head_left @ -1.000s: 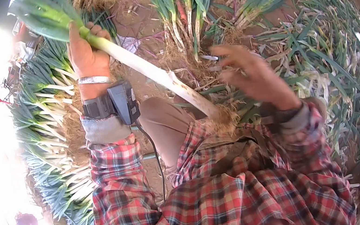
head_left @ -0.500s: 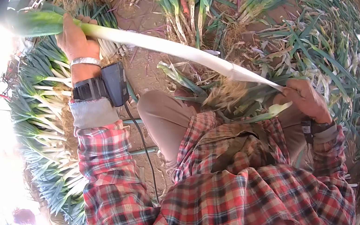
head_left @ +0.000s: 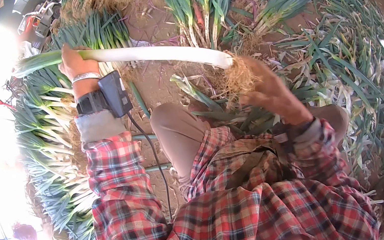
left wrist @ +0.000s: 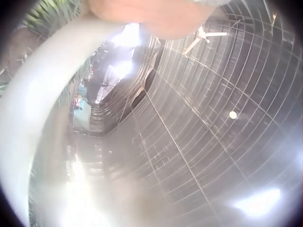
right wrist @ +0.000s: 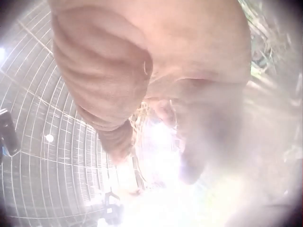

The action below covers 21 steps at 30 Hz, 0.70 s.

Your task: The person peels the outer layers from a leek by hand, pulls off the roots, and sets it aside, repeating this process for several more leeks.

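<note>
A long leek [head_left: 156, 52] with a white shaft, green top and brown roots [head_left: 240, 76] is held up across the front of the person. My left hand [head_left: 76, 64] grips it where the white turns green. In the left wrist view the pale shaft [left wrist: 35, 94] curves down past the hand. Right at the root end is my right hand [head_left: 272, 89], fingers behind the roots and thumb below them. Through the right wrist view, roots show between the thumb [right wrist: 116, 146] and fingers; glare hides the contact, so I cannot tell whether they pinch the leek.
Cleaned leeks [head_left: 61, 135] lie in a long row at the left. Bunches of rooted leeks [head_left: 204, 7] stand ahead, with more [head_left: 283, 0] beside them. Peeled leaves [head_left: 359, 68] cover the ground at the right. A cable [head_left: 158, 160] hangs from the left wrist device.
The right hand pulled a strip off the leek out to the right, then came back to the root end without it. The leek has swung up from slanting to nearly level.
</note>
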Each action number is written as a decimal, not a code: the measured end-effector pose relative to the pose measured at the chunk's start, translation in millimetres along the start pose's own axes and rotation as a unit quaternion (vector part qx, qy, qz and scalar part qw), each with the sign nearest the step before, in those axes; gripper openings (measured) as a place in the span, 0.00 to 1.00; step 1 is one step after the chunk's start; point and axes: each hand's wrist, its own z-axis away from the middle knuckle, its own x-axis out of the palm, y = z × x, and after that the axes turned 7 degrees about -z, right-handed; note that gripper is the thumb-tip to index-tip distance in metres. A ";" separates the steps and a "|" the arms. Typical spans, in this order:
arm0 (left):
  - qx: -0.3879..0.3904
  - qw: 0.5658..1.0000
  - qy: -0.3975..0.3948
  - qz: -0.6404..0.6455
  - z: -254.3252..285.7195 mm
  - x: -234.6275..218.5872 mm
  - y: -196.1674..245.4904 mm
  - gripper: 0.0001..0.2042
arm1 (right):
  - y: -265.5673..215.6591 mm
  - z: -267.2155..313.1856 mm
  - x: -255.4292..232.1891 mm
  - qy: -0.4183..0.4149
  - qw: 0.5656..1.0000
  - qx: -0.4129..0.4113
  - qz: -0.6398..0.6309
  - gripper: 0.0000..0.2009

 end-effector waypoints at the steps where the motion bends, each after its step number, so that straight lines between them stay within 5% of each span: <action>1: -0.012 1.000 0.020 0.013 7.6 4.7 -0.7 0.12 | -4.0 -4.7 14.7 -0.053 0.988 0.025 -0.144 0.27; 2: -0.022 0.998 0.043 0.027 17.1 10.4 0.2 0.12 | -5.3 -9.1 21.7 -0.109 0.952 0.048 -0.283 0.25; 5: -0.059 0.993 -0.004 0.103 57.7 21.4 34.8 0.11 | 17.7 6.3 11.0 -0.115 0.959 0.141 -0.216 0.21; 7: -0.079 0.989 0.062 0.110 65.7 29.0 43.6 0.12 | 50.9 2.8 -28.0 -0.074 0.946 0.308 0.074 0.22; 9: -0.038 0.994 0.078 0.068 79.6 30.8 43.2 0.13 | 78.9 22.8 -63.1 0.029 0.890 0.154 0.428 0.25; 10: 0.003 0.996 0.084 0.023 85.3 32.7 42.9 0.15 | 68.6 19.9 -59.5 0.030 0.890 0.156 0.428 0.25; 12: -0.023 0.996 0.082 0.009 94.4 38.5 45.5 0.16 | 22.7 13.3 -38.1 0.176 0.953 -0.033 0.243 0.27; 14: -0.010 0.998 0.054 0.033 102.1 46.5 53.4 0.16 | -22.7 0.1 4.6 0.139 0.936 -0.166 0.277 0.26; 16: -0.011 0.997 0.048 0.056 120.1 52.8 68.9 0.13 | -19.9 -11.3 33.5 0.109 0.950 -0.165 0.243 0.24; 18: -0.002 0.984 -0.062 0.165 125.4 50.8 74.1 0.20 | -21.9 -11.1 39.7 0.075 0.961 -0.166 0.208 0.23; 19: 0.077 0.988 -0.089 0.102 127.7 48.5 75.6 0.21 | -29.4 -7.2 41.0 0.059 0.982 -0.136 0.114 0.21; 20: 0.078 0.988 -0.086 0.101 131.5 44.4 77.9 0.21 | -35.2 -2.4 42.6 0.040 0.994 -0.102 0.017 0.19; 21: 0.040 0.962 -0.124 0.239 137.5 39.9 80.2 0.21 | -38.0 1.7 44.0 0.024 0.995 -0.098 -0.022 0.17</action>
